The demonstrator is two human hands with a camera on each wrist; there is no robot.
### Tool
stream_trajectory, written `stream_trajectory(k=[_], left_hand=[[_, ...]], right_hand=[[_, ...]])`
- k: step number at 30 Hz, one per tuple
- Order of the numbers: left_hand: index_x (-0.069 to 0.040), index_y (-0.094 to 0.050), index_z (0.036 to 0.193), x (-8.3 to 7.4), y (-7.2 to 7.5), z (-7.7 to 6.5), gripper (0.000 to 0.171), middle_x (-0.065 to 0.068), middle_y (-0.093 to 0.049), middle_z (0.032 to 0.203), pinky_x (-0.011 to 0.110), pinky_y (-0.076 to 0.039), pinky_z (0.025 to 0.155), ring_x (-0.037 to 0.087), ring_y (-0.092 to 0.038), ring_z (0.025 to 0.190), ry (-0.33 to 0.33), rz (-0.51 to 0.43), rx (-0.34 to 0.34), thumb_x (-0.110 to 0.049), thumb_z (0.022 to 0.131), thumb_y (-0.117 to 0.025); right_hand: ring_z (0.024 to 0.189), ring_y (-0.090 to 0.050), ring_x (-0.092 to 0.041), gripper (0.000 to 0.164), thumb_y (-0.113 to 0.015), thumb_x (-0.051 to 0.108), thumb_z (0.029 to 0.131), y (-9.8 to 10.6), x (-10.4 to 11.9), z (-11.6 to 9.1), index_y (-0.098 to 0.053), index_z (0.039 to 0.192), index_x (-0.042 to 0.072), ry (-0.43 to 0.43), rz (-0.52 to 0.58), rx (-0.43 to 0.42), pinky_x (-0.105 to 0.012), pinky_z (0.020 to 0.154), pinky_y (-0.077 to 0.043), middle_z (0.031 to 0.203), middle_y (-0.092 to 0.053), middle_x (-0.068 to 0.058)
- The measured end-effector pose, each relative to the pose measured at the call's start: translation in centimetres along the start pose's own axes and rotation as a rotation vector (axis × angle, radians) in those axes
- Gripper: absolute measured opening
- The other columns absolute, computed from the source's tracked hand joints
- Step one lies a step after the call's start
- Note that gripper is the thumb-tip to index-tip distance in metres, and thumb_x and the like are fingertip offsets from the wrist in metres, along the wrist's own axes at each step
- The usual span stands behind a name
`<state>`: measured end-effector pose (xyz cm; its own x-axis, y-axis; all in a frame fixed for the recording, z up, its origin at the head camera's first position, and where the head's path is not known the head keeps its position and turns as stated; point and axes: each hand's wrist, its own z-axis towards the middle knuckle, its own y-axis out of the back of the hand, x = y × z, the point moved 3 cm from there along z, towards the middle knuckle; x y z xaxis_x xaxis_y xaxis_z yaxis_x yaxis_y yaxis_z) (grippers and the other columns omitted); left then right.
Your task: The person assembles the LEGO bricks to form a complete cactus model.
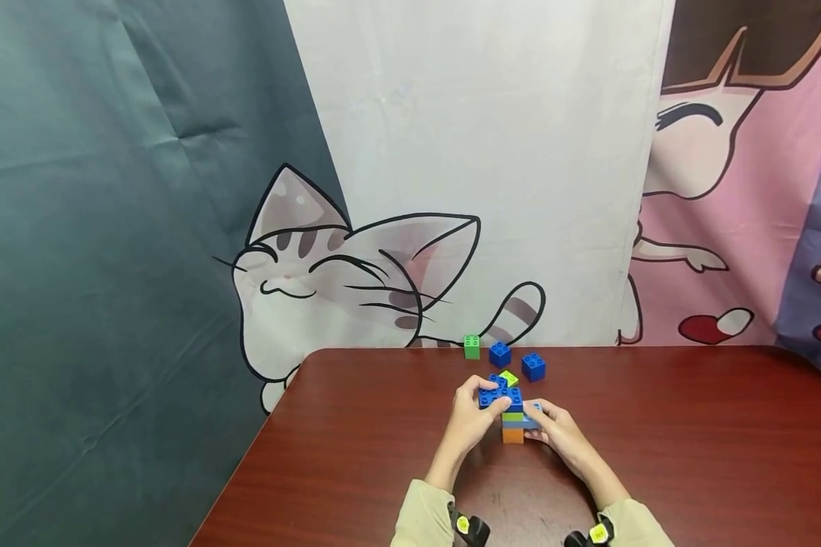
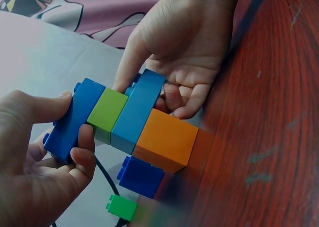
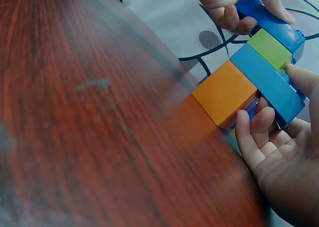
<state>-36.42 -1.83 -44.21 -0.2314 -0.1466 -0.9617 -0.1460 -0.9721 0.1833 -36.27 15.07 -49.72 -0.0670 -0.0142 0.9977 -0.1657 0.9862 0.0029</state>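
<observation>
Backdrop: a cloth (image 1: 479, 144) hangs behind, printed with a smiling cartoon cat (image 1: 328, 311), with pink and blue panels to the right.
Table: reddish-brown wood grain, its surface (image 1: 356, 463) scuffed in places.
Block stack: upright on the table between the two hands, its column (image 1: 513, 417) four layers high.
Layers from the bottom: an orange block (image 2: 167, 140), a light blue block (image 2: 139, 112), a lime green block (image 2: 108, 112), then a dark blue block (image 2: 77, 120).
Overhangs: the light blue block juts out to the person's right, the dark blue one to the left.
Left hand: the hand (image 1: 470, 418) is bent around the dark blue block, pinching it between thumb and fingers.
Right hand: the hand (image 1: 559, 434) pinches the jutting end of the light blue block, other fingers curled beneath, just beside the orange block.
Loose blocks: beyond the stack lie a small lime piece (image 1: 510, 378), two blue cubes (image 1: 499, 355) (image 1: 534, 368) and a green cube (image 1: 472, 347), the last near the far edge.
Sleeves: pale cuffs (image 1: 423, 516), with a dark device (image 1: 477, 530) at each wrist.
</observation>
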Motion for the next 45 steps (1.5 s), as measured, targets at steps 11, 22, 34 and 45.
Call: stream_trajectory(k=[11, 22, 34, 45], left_hand=[[0.005, -0.059, 0.113, 0.1, 0.2, 0.0, 0.029, 0.019, -0.064, 0.107, 0.032, -0.06, 0.07, 0.023, -0.067, 0.069, 0.004, -0.033, 0.019, -0.008, 0.089, -0.069], [0.006, -0.059, 0.114, 0.5, 0.0, 0.4, 0.027, 0.022, -0.064, 0.103, 0.042, -0.06, 0.072, 0.027, -0.065, 0.07, -0.013, -0.04, 0.027, -0.005, 0.09, -0.067], [0.003, -0.057, 0.114, 0.6, 0.2, 0.4, 0.029, 0.023, -0.066, 0.103, 0.024, -0.058, 0.066, 0.022, -0.063, 0.067, -0.032, -0.064, 0.07, -0.01, 0.091, -0.068], [0.002, -0.055, 0.116, 1.3, 0.3, 0.4, 0.03, 0.023, -0.065, 0.108, 0.022, -0.058, 0.07, 0.012, -0.062, 0.072, -0.022, -0.108, 0.095, -0.013, 0.092, -0.067]], right_hand=[[0.088, -0.063, -0.008, 0.051, -0.046, 0.031, 0.104, -0.1, 0.1, -0.2, -0.044, 0.135, -0.009, -0.009, -0.012, -0.008, -0.022, 0.08, -0.055, 0.106, -0.065, -0.004], [0.088, -0.062, -0.007, 0.051, -0.047, 0.032, 0.103, 0.1, 0.2, 0.0, -0.045, 0.135, -0.009, 0.005, -0.013, 0.017, -0.022, 0.08, -0.055, 0.104, -0.066, -0.002], [0.087, -0.062, -0.007, 0.052, -0.047, 0.031, 0.103, 0.2, 0.3, -0.2, -0.045, 0.134, -0.011, 0.012, -0.023, 0.017, -0.021, 0.079, -0.055, 0.102, -0.066, -0.001], [0.088, -0.062, -0.007, 0.052, -0.048, 0.031, 0.103, 0.1, 0.1, 0.0, -0.046, 0.133, -0.011, 0.008, -0.034, 0.023, -0.021, 0.079, -0.055, 0.104, -0.065, -0.002]])
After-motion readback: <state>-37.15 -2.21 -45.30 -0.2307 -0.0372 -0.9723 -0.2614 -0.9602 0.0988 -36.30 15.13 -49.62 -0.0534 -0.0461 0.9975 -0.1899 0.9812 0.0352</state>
